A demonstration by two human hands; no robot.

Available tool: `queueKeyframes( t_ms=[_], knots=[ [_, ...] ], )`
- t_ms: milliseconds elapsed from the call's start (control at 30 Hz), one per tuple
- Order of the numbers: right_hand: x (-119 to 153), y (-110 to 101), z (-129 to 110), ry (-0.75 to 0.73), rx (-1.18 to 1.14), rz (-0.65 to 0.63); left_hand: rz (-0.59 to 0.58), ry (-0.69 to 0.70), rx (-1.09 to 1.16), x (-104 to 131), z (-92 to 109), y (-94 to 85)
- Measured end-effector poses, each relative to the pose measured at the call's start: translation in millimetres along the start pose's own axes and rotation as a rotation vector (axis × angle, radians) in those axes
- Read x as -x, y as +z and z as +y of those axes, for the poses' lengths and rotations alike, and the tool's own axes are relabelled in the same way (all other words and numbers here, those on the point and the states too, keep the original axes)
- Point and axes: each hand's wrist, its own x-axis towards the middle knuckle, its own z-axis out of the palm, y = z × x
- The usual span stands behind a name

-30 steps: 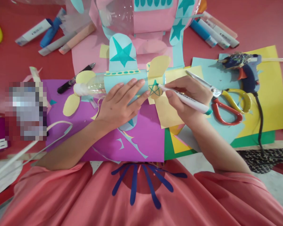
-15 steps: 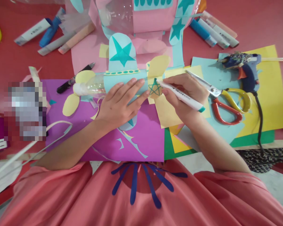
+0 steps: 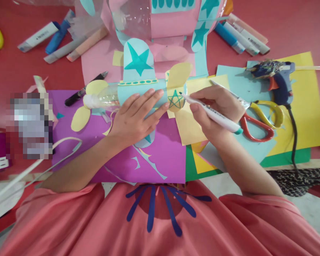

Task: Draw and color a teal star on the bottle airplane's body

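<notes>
A clear plastic bottle [image 3: 106, 95] lies on its side across the middle, wrapped in light blue paper [image 3: 130, 91] with a dotted yellow strip and yellow propeller-like blades at its cap. My left hand [image 3: 136, 121] rests flat on the wrap, fingers spread, pressing it from above. Between finger and thumb my right hand [image 3: 218, 110] grips a white acrylic marker [image 3: 216, 118] with a green end. Its tip is beside the upper right arm of a green star outline [image 3: 175, 100] on the yellow paper band around the bottle's right end. A blue fin with a solid teal star [image 3: 138, 58] stands behind the bottle.
Scissors [image 3: 258, 131] with red and yellow handles lie right of my right hand. Further right, a glue gun [image 3: 281, 81] sits on coloured sheets. Markers [image 3: 40, 36] lie at back left and right. A larger pink-wrapped bottle [image 3: 173, 26] stands behind; a black pen [image 3: 82, 91] is left.
My right hand and the marker have shifted right, taking the tip from the star's top to beside its upper right arm. My left hand keeps its place on the bottle.
</notes>
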Motion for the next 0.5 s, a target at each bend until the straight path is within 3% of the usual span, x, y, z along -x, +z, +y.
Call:
queueKeyframes(
  t_ms=[167, 500],
  knots=[
    [1.5, 2.0, 0.9, -0.034, 0.019, -0.085, -0.075, -0.053, 0.161, 3.8, -0.4, 2.0],
    [3.4, 4.4, 2.2, -0.033, 0.054, -0.094, -0.125, -0.084, 0.242, 3.4, -2.3, 2.5]
  ],
)
